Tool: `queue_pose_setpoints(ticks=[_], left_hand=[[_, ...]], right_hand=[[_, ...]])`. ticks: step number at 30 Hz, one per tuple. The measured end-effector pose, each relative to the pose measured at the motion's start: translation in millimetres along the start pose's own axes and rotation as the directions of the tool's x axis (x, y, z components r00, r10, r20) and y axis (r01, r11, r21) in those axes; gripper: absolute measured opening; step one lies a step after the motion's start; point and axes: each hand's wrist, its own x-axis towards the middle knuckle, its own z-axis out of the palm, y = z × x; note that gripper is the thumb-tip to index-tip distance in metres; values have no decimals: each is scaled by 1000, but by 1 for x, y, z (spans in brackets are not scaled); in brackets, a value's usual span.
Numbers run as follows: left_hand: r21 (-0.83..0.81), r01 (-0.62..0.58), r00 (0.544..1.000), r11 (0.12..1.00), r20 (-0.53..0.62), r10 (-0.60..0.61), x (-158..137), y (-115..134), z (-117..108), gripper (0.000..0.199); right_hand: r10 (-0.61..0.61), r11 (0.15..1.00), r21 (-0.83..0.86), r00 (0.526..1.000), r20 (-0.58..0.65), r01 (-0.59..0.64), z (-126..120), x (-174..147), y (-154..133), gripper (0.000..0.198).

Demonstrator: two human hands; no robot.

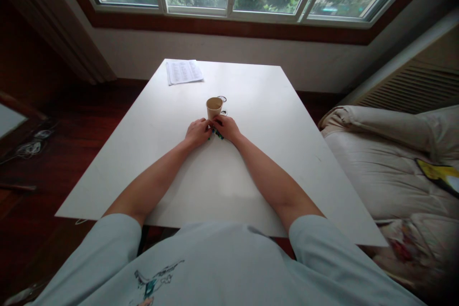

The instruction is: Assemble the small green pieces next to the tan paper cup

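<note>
A beige paper cup (214, 113) stands upright on the white table, just beyond my fingers. My left hand (198, 132) rests at its near left side, with the fingers curled and pinched together. From the right comes my right hand (227, 127), its fingertips closed and nearly meeting the left ones in front of the cup. What the fingertips hold, if anything, is too small to make out. Several small green and dark bead-like pieces (219, 136) lie between and under the hands. Part of them is hidden by my fingers.
A thin dark loop (223, 99) lies behind the cup, and a small round item (224, 113) sits to its right. Printed papers (184, 72) lie at the far left of the white table (265, 91). A beige sofa (362, 162) flanks the table's right side.
</note>
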Motion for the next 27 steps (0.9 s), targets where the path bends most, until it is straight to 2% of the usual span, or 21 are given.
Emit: queue_pose_setpoints(ticks=[27], left_hand=[[1, -11, 1000, 1000, -18, 11, 2, -6, 8, 28]], right_hand=[[-18, 1000, -19, 1000, -3, 18, 2, 1, 4, 14]])
